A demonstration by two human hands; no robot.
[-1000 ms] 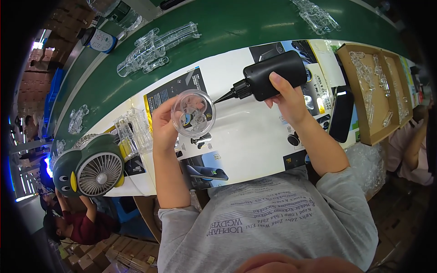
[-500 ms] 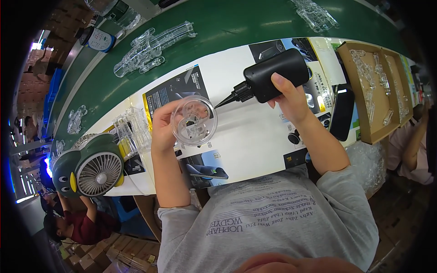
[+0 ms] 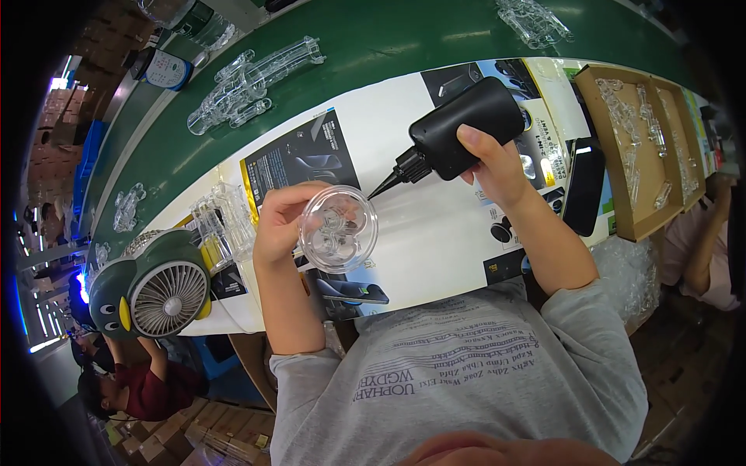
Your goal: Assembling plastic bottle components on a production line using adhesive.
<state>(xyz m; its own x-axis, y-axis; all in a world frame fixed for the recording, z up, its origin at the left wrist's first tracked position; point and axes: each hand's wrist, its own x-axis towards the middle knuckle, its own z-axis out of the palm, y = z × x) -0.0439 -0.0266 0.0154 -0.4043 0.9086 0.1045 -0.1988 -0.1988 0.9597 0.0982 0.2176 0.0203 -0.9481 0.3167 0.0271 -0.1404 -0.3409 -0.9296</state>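
Observation:
Between the fingers of my left hand [image 3: 281, 225] is a clear round piece [image 3: 339, 228], its circular rim facing up and smaller clear shapes showing inside it. My right hand [image 3: 495, 167] grips a black squeeze bottle [image 3: 466, 128] tilted down to the left. The bottle's thin pointed nozzle [image 3: 383, 186] reaches the upper right rim of the clear piece; whether they touch I cannot tell. Printed card sheets [image 3: 435, 233] with a white middle lie under both hands.
A cardboard tray [image 3: 619, 198] of clear parts stands at the right, beside a black phone [image 3: 583, 186]. Clear assemblies [image 3: 252, 85] lie on the green table [image 3: 388, 46]. At the left are a green animal-shaped fan [image 3: 167, 291], more clear parts [image 3: 223, 221] and a dark labelled bottle [image 3: 162, 68].
The clear round piece has turned in my left hand and shifted slightly down and right. The black bottle's nozzle has moved slightly down with it, staying near the rim.

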